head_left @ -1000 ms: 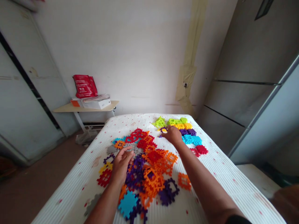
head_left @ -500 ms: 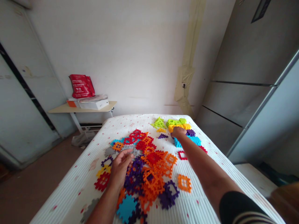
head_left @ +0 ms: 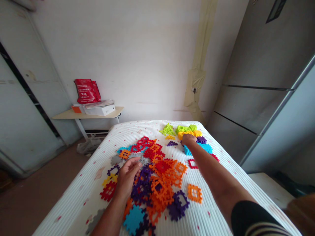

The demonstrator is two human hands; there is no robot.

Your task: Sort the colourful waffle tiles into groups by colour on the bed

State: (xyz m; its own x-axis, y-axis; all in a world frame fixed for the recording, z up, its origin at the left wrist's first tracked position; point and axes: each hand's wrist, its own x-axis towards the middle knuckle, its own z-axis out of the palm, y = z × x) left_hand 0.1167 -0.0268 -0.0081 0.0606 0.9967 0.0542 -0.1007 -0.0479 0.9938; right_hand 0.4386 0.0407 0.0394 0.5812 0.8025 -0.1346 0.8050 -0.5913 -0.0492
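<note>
My left hand [head_left: 129, 170] hovers at the left side of a loose pile of notched plastic building pieces. Its fingers are curved, with thumb and forefinger apart near grey pieces [head_left: 145, 160], and I see nothing held. Orange pieces [head_left: 162, 193], purple pieces [head_left: 142, 180] and red pieces [head_left: 145, 142] overlap in the pile. My right hand [head_left: 189, 139] reaches to the sorted rows at the far right, closed and low among them. Yellow pieces [head_left: 197, 133] lie behind it, purple ones [head_left: 201, 140] beside it and blue ones [head_left: 208, 148] in front. Its fingertips are hidden.
Lime green pieces [head_left: 168, 128] lie at the far edge of the white ribbed table cover [head_left: 98, 190]. A single orange square frame [head_left: 195, 193] lies right of the pile. A side table [head_left: 66, 114] holds boxes and a red bag [head_left: 87, 91]. A grey refrigerator [head_left: 253, 105] stands at right.
The whole view has shifted very slightly. Both hands keep their places, and no piece has visibly moved.
</note>
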